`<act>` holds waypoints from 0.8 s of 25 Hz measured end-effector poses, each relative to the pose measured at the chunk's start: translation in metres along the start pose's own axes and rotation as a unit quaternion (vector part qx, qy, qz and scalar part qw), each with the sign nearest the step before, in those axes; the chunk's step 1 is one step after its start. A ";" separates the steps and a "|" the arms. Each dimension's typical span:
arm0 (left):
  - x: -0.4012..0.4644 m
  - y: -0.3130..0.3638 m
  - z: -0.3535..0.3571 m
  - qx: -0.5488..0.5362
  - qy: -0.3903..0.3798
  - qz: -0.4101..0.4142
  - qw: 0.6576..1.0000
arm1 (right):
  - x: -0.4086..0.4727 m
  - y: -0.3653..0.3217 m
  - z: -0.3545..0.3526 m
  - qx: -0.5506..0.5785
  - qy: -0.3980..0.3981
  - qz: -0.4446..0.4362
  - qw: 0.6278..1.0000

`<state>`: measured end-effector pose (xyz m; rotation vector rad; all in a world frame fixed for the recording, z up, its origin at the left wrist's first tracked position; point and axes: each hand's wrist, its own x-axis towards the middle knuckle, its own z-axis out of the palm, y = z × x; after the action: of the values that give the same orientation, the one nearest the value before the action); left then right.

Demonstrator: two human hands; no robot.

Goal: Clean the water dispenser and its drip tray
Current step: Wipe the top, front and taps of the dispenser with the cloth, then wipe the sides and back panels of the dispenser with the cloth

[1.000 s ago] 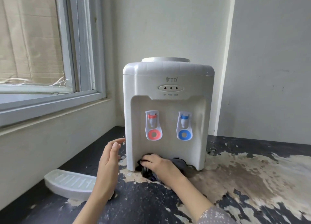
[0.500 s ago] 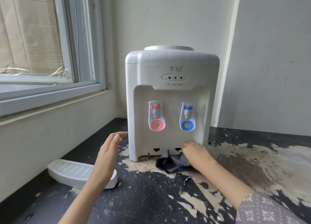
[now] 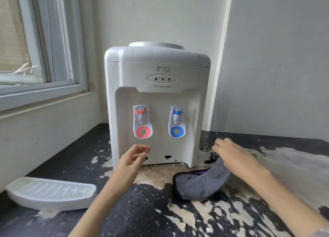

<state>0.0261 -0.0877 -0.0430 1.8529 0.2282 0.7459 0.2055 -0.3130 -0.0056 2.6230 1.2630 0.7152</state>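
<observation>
On a worn black counter (image 3: 142,210) with pale patches where the coating is peeling, a white water dispenser (image 3: 156,101) is standing upright in the corner, below and to the right of a window (image 3: 41,58). Its front is facing the camera, showing a red tap (image 3: 141,120) on the left and a blue tap (image 3: 177,119) on the right, with three small indicator lights above them under the printed letters "TD". Two dark slots are showing low on the front panel, where no tray is sitting.

The drip tray (image 3: 51,194) is lying apart from the dispenser, flat on the counter at the lower left, close to the wall under the window, its ribbed top facing up.

The left hand (image 3: 131,161) is hovering just in front of the dispenser's lower left front, fingers loosely curled and holding nothing; whether the fingertips are touching the panel cannot be told.

The right hand (image 3: 233,155) is reaching in beside the dispenser's right foot and is gripping one end of a grey cloth (image 3: 203,183) with a dark edge. The cloth is trailing from the fingers down to the counter, its free end resting on the surface just in front of the dispenser's right side.
</observation>
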 end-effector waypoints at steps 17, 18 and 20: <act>0.028 0.033 0.056 0.176 0.205 0.251 0.929 | 0.027 0.003 0.015 0.501 0.049 0.136 0.853; 0.033 0.032 0.055 0.180 0.203 0.226 0.936 | 0.035 -0.007 0.015 0.537 0.059 0.144 0.829; 0.044 0.026 0.054 0.176 0.183 0.175 0.951 | 0.046 -0.025 0.019 0.585 0.072 0.169 0.790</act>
<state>0.0880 -0.1184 -0.0153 2.1079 0.2866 1.3737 0.2215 -0.2601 -0.0143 3.9170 1.6382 0.0848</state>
